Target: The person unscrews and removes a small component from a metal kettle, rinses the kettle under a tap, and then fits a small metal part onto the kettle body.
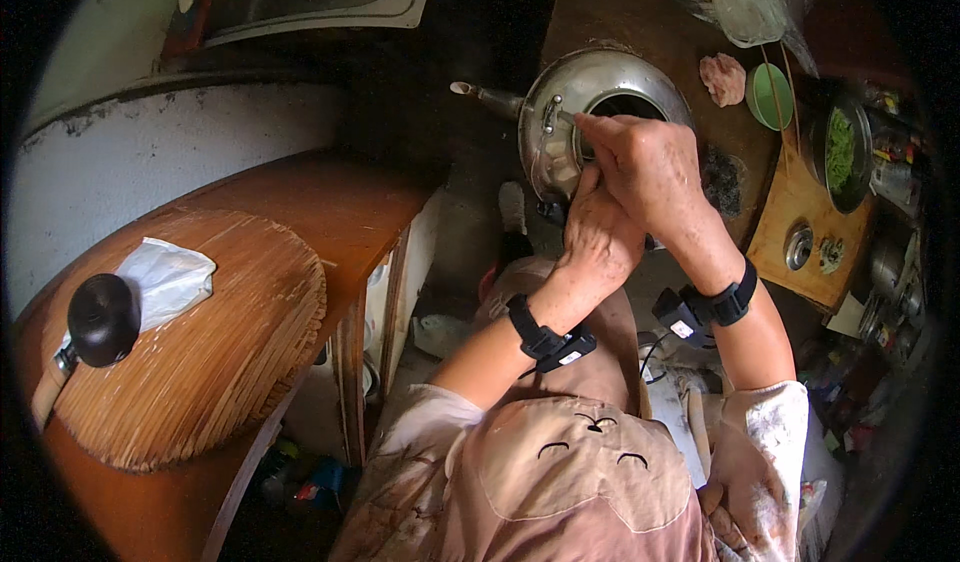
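Right now a silver kettle (545,152) sits at the upper middle, near the edge of a brown counter (600,12), its top open and its spout pointing left. Both hands meet at the near side of its opening. The right hand (650,162) lies over the left hand (603,227), its fingers bent at the rim; whether its grip pinches anything, I cannot tell. The left grip is partly covered by the right, so its state cannot be told either. Each wrist wears a black strap. Right of the kettle are a pink cloth (722,79), a green bowl (768,100) and a pan (857,192) holding chopped greens (840,147). At left, a round cutting board (230,352) bears a white bag (172,280). A sink (300,7) shows at the upper left.
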Demonstrator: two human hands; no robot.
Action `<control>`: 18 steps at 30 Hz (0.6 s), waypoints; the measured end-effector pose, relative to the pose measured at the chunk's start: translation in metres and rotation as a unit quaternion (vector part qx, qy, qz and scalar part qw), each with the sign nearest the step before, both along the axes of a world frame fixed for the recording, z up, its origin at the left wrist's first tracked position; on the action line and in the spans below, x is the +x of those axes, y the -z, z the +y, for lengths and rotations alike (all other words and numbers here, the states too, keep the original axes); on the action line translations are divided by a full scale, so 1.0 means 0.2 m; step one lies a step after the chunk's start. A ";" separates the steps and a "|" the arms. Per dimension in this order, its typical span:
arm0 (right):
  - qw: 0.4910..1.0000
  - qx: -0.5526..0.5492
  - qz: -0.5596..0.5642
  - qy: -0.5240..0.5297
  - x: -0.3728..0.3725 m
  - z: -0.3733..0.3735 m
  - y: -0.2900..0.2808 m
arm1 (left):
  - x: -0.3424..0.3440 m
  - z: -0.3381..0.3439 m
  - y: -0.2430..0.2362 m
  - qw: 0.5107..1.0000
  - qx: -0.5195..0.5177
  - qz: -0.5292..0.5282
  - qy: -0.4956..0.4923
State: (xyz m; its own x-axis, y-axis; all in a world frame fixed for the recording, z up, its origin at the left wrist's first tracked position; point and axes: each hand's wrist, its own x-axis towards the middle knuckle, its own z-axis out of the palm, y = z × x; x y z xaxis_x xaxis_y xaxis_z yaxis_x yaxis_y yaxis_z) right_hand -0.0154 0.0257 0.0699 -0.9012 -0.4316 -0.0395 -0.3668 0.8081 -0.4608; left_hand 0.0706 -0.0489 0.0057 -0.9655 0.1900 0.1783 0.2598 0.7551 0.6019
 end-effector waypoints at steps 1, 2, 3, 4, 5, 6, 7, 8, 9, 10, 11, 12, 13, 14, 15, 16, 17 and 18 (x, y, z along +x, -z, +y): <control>1.000 0.008 0.017 -0.025 0.01 0.00 0.00 | -0.01 0.01 0.01 0.999 0.017 0.038 -0.035; 0.998 0.014 0.034 -0.050 0.02 0.01 0.01 | 0.00 0.01 0.01 0.998 0.021 0.036 -0.038; 0.998 0.017 0.032 -0.052 0.01 0.01 0.01 | 0.00 -0.02 -0.03 1.000 0.019 -0.024 0.005; 0.998 0.009 0.037 -0.055 0.00 0.02 0.02 | 0.00 -0.04 -0.05 0.995 0.017 -0.083 0.048; 0.997 0.001 0.042 -0.058 -0.01 0.03 0.03 | 0.00 -0.04 -0.05 0.995 0.019 -0.085 0.047; 0.998 -0.015 0.027 -0.062 0.01 0.02 0.01 | -0.01 -0.04 -0.05 0.995 0.023 -0.088 0.047; 0.997 -0.031 0.012 -0.065 0.03 0.01 -0.01 | -0.02 -0.03 -0.04 0.994 0.025 -0.092 0.048; 0.998 -0.017 0.020 -0.065 0.05 0.02 0.01 | -0.03 -0.03 -0.04 0.994 0.028 -0.096 0.048; 0.998 -0.017 0.018 -0.066 0.03 0.01 0.01 | -0.02 -0.03 -0.04 0.993 0.030 -0.102 0.050; 0.999 -0.003 0.019 -0.045 0.00 0.00 0.01 | -0.02 -0.04 -0.04 0.992 0.031 -0.109 0.052; 0.999 0.010 0.020 -0.024 -0.01 -0.02 0.01 | -0.01 -0.04 -0.04 0.991 0.033 -0.115 0.054; 0.999 0.013 0.014 -0.042 -0.01 -0.02 0.01 | 0.00 -0.04 -0.05 0.992 0.036 -0.110 0.048; 0.999 0.013 0.013 -0.042 0.00 -0.03 0.00 | -0.01 -0.04 -0.04 0.993 0.039 -0.103 0.045; 0.997 0.042 0.014 -0.069 0.02 -0.04 -0.01 | -0.01 -0.03 -0.03 0.993 0.044 -0.097 0.041; 0.993 0.070 0.014 -0.096 0.03 -0.05 -0.02 | 0.00 -0.04 -0.04 0.994 0.046 -0.094 0.038; 0.993 0.052 0.011 -0.105 0.01 -0.04 -0.03 | 0.00 -0.04 -0.04 0.994 0.045 -0.092 0.036; 0.993 0.051 0.010 -0.106 0.00 -0.04 -0.02 | 0.00 -0.04 -0.03 0.994 0.048 -0.087 0.034; 0.995 0.044 0.002 -0.090 0.00 -0.03 -0.01 | 0.00 -0.04 -0.02 0.995 0.051 -0.085 0.033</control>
